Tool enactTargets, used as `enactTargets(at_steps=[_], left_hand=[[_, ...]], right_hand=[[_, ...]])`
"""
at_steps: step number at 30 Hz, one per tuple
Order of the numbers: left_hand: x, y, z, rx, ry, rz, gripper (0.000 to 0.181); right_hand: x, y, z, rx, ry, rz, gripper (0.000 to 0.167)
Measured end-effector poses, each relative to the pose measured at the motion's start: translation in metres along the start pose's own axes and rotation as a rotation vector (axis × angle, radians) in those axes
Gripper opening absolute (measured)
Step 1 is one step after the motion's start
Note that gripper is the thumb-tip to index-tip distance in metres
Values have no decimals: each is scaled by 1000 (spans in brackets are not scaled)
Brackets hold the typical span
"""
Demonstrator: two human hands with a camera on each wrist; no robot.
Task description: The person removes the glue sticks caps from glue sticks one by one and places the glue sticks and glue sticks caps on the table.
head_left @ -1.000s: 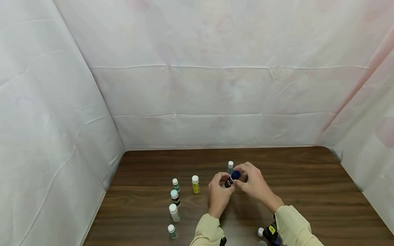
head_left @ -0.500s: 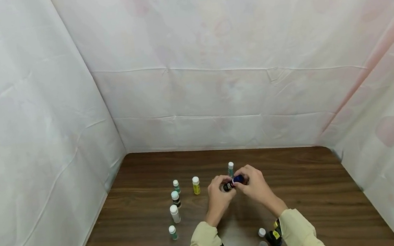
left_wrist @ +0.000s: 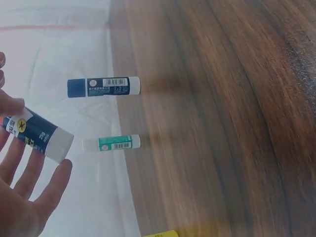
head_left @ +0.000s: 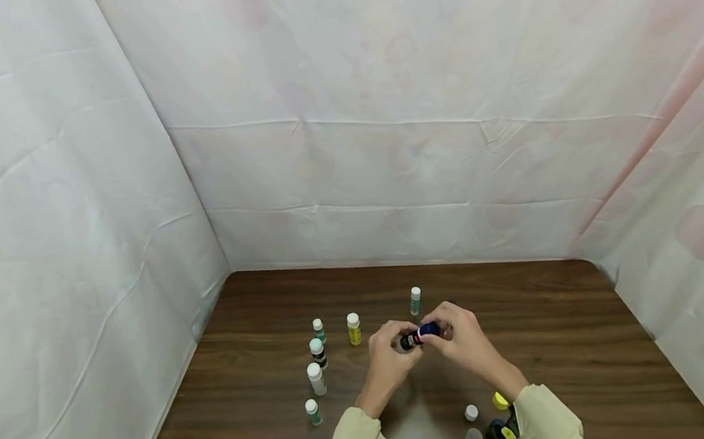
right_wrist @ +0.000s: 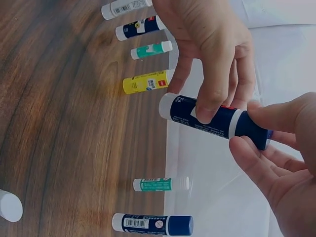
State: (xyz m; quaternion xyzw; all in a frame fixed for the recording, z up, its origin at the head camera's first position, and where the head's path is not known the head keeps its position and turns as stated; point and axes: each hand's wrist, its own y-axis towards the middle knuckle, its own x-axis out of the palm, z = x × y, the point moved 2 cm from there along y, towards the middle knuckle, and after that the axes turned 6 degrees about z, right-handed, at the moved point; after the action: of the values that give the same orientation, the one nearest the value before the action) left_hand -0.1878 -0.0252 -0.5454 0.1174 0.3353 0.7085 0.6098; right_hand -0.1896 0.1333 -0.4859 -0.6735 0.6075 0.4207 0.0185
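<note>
A dark blue glue stick (right_wrist: pixel 197 114) is held between the two hands above the table. In the right wrist view, the left hand (right_wrist: pixel 215 44) grips its labelled body near the white base end. The right hand (right_wrist: pixel 284 153) pinches the blue cap at the other end with thumb and fingers. A white ring shows between cap and body. From the left wrist view, the left hand (left_wrist: pixel 29 182) has its fingers around the stick (left_wrist: pixel 42 133); the right hand is outside that view. Behind the hands stands a green glue stick (head_left: pixel 415 301) with a white cap.
On the wooden table (head_left: pixel 227 381), a yellow glue stick (head_left: pixel 354 329) and several others stand left of the hands. A second dark blue stick (left_wrist: pixel 103 87) stands near the green one. Loose white caps (head_left: pixel 471 413) and a yellow piece (head_left: pixel 500 400) lie by the right sleeve.
Both hands and the held stick have moved slightly nearer the person, and the stick now lies closer to level. The green stick behind shows more fully.
</note>
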Motion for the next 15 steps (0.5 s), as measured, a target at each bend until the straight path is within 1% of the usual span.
enactTargets(at_steps=[3,10,13,15], left_hand=[[-4,-1,3,2,5,-15,27],[-11,-4,6,26,15,-35,29],[-13,-5,7,32,20,-48,28],[-15,-6,7,26,23,-66,28]], right_hand=[[-2,-2,-5,-21,14,-3,19],[-2,-6,-12,-41,27,-6,19],[-2,-8,-13,-48,33,-17,19],[-2,-9,-14,-61,38,-30,19]])
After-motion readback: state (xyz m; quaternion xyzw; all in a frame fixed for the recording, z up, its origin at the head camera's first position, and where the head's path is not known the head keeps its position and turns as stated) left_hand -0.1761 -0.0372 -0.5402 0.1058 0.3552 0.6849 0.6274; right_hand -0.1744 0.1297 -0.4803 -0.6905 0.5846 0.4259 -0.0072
